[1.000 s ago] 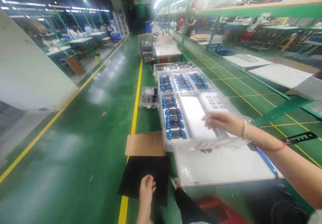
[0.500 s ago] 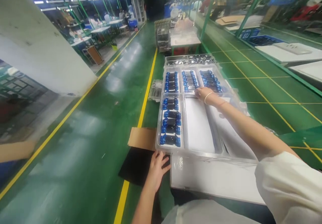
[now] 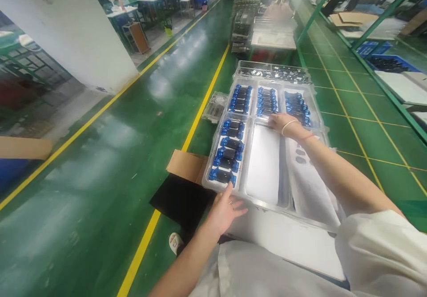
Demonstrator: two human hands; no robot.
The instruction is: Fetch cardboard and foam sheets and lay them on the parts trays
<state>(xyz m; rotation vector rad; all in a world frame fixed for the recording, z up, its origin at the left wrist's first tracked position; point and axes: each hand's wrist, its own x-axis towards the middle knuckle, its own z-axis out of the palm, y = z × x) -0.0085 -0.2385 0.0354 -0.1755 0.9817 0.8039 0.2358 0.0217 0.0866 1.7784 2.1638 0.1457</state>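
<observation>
A clear plastic tray (image 3: 246, 190) with several compartments lies before me. Rows of blue-ended parts with black middles (image 3: 228, 153) fill the near left compartment and the three back ones. White lining (image 3: 264, 163) shows in the near middle compartment. My right hand (image 3: 283, 123) reaches over the tray to the divider behind that compartment, its fingers curled down. Its fingertips are hidden, so what they hold cannot be made out. At the tray's near left corner, my left hand (image 3: 227, 210) has its fingers spread, the thumb by the rim, holding nothing.
A white box (image 3: 283, 234) supports the tray's near side. An open cardboard flap (image 3: 187, 165) and a black panel (image 3: 182, 203) stick out at the left. Behind the tray lies another clear tray (image 3: 255, 70) of small dark parts. A pillar (image 3: 76, 34) stands far left.
My left hand has moved from below the tray's left corner to the right and up against its front edge. The right hand stays at the divider. The whole view has shifted.
</observation>
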